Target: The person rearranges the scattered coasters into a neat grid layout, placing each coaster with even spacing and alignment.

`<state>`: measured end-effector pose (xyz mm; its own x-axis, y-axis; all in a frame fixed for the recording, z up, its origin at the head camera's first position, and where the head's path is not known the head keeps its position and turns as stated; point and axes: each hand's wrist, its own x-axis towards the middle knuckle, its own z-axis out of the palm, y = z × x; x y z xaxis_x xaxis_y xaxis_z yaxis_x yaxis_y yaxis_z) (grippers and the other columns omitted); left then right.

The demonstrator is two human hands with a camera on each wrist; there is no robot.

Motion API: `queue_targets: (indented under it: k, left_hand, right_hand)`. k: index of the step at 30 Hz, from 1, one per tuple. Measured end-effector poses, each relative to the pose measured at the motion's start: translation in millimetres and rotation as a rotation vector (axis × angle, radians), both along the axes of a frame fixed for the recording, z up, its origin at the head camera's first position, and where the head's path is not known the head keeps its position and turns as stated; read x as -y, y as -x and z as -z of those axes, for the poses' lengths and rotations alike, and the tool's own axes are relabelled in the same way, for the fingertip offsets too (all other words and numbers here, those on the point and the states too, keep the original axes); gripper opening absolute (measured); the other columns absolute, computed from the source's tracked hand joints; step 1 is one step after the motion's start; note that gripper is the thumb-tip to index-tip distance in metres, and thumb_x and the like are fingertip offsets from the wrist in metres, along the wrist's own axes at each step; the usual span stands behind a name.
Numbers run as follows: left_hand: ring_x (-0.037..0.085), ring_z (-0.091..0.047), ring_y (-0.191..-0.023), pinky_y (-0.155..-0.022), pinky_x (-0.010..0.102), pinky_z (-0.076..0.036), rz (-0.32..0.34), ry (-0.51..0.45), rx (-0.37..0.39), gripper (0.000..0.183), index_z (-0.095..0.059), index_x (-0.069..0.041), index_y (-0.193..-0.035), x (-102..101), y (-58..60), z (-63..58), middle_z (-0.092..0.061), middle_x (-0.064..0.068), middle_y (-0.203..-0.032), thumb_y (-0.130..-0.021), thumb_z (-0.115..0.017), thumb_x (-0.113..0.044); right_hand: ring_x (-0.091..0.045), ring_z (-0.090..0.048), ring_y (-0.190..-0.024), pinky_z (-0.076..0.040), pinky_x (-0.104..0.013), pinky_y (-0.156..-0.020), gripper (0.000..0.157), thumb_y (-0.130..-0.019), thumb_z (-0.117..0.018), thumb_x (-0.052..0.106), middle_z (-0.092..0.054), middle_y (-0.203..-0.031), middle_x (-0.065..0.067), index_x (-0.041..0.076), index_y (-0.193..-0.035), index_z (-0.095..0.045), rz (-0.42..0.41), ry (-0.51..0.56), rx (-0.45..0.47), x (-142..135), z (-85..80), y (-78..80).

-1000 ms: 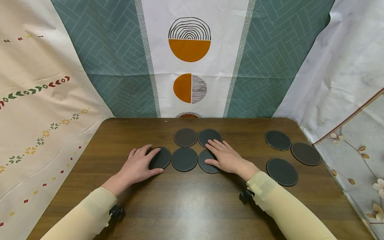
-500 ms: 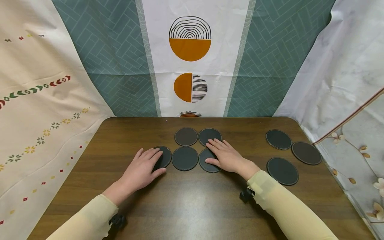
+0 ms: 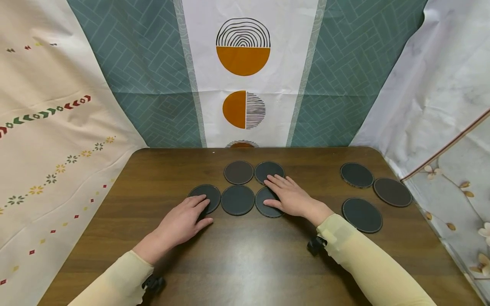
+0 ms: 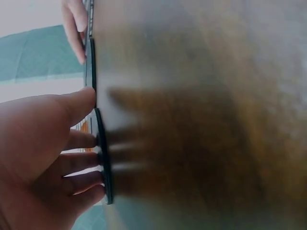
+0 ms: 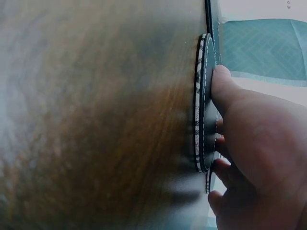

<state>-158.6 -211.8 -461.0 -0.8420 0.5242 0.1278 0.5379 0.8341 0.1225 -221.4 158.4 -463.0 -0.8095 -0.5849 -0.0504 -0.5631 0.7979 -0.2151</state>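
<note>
Round dark coasters with stitched rims lie flat on the table. In the head view, my left hand [image 3: 180, 223] lays its extended fingertips on the front row's left coaster [image 3: 212, 194]. Its thumb stands off to the near side, by the table. The fingers of my right hand [image 3: 292, 199] spread across the front row's right coaster [image 3: 262, 196] and reach the black coaster [image 3: 268, 168] behind it. Between the hands is the middle coaster [image 3: 237, 200], beside both neighbours. A brown coaster [image 3: 239, 172] sits behind it. In the right wrist view, the right coaster [image 5: 209, 115] shows a patterned edge.
On the right side of the wooden table [image 3: 245, 263] lie two black coasters [image 3: 357, 175], one behind the other, and a brown coaster [image 3: 392, 192]. Patterned cloths [image 3: 245, 76] hang behind the table and along both sides.
My left hand has let its grip on the left coaster's rim go and drawn slightly nearer, fingers now on top. The right hand stays almost still.
</note>
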Motion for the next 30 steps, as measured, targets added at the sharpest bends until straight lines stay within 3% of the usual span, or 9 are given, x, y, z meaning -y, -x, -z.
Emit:
queue_targets:
  k: [9, 19, 30]
  left_hand:
    - [0.037, -0.049, -0.133, -0.107, 0.051, -0.042, 0.003, 0.026, 0.047, 0.063, -0.059, -0.001, -0.140, -3, 4.0, -6.6, -0.052, 0.020, -0.146, -0.097, -0.066, -0.047]
    - [0.038, -0.051, -0.131, -0.106, 0.050, -0.043, 0.000, 0.046, 0.059, 0.059, -0.062, -0.002, -0.137, -5, 6.0, -10.6, -0.055, 0.020, -0.143, -0.096, -0.067, -0.045]
    - [0.038, -0.053, -0.130, -0.106, 0.051, -0.042, 0.003, 0.047, 0.060, 0.056, -0.063, -0.003, -0.136, -4, 6.9, -9.8, -0.056, 0.019, -0.142, -0.097, -0.067, -0.043]
  right_hand:
    - [-0.033, -0.020, -0.152, -0.012, -0.055, -0.120, 0.078, -0.100, -0.053, 0.056, -0.025, -0.165, -0.011, 0.009, -0.159, -0.033, 0.000, 0.017, 0.002, 0, -1.1, 2.1]
    - [-0.029, -0.020, -0.152, -0.012, -0.053, -0.121, 0.078, -0.100, -0.054, 0.057, -0.022, -0.166, -0.010, 0.010, -0.159, -0.033, 0.015, 0.081, -0.057, -6, 5.1, -2.0]
    - [-0.030, -0.021, -0.152, -0.011, -0.054, -0.121, 0.078, -0.098, -0.057, 0.055, -0.027, -0.164, -0.008, 0.011, -0.158, -0.035, 0.041, 0.106, -0.149, -48, -6.4, -23.5]
